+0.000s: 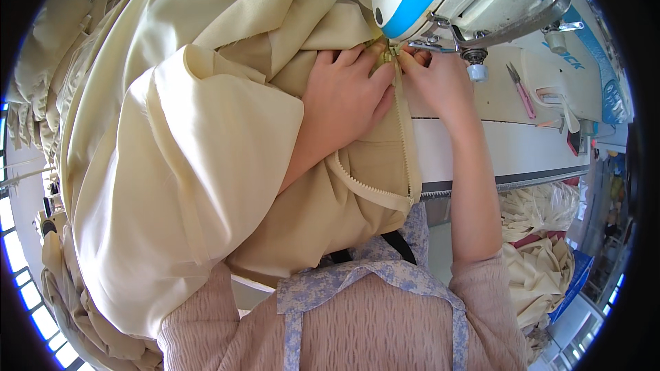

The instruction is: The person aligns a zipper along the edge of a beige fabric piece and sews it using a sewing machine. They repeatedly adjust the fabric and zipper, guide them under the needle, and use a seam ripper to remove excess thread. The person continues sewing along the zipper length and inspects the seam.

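Observation:
A large cream garment (185,185) drapes over my left forearm and the sewing machine table. My left hand (350,93) lies on its fabric just left of a cream zipper (404,134), fingers spread and fingertips close to the needle area. On the zipper's other side, my right hand (434,81) has its thumb and fingers pinched at the zipper's edge. Above both hands is the blue-and-white sewing machine head (467,0), which hides the far fingertips in part. A loose end of the zipper curves back across the beige cloth below my left hand.
Pink-handled thread snips (522,93) lie on the machine bed, right of my right hand. A ruler strip (509,182) runs along the table's front edge. Cream cloth pieces (540,278) fill a container at the lower right. More fabric (62,20) is piled at the far left.

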`<state>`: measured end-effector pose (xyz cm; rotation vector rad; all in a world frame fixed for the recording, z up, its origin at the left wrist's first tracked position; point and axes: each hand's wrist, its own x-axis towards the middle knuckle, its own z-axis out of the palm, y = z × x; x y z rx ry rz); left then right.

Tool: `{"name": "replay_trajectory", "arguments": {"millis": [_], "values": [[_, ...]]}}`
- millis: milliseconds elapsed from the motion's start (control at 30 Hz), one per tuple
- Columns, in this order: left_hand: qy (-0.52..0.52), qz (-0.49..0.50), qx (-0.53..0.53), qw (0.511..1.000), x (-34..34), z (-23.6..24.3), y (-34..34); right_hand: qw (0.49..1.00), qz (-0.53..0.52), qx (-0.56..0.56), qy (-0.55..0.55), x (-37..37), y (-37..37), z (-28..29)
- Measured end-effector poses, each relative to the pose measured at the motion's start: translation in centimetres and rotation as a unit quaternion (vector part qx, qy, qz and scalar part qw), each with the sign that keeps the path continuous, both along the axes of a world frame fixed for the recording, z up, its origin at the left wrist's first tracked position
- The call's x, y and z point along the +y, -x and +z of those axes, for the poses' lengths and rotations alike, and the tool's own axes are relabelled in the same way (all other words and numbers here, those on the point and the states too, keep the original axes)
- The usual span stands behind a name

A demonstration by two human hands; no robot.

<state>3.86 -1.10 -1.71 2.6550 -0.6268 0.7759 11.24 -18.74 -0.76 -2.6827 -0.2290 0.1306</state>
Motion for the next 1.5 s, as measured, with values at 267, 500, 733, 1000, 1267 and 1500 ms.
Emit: {"name": "replay_trajectory", "arguments": {"millis": [267,500,733,1000,1267,1500], "values": [[-0.031,0.017,0.008,0.999,-0.2,0.1,0.4,0.999,0.001,0.028,-0.018,-0.1,-0.2,0.0],[-0.058,0.018,-0.006,0.998,-0.3,0.1,0.3,0.999,0.01,-0.026,-0.017,-0.2,-0.1,-0.8],[-0.089,0.012,-0.016,0.996,-0.2,0.2,0.2,0.996,0.007,-0.071,-0.059,-0.1,-0.2,-1.6],[-0.069,0.004,-0.003,0.998,-0.1,0.4,0.1,0.992,-0.011,-0.077,-0.103,-0.3,0.6,-1.5],[-0.08,-0.041,-0.031,0.996,1.2,0.6,-0.8,0.986,0.089,-0.088,-0.111,-3.7,9.5,3.3],[-0.092,-0.185,-0.001,0.978,0.3,2.5,2.0,0.971,0.129,-0.008,-0.202,-6.1,14.7,2.5]]}}
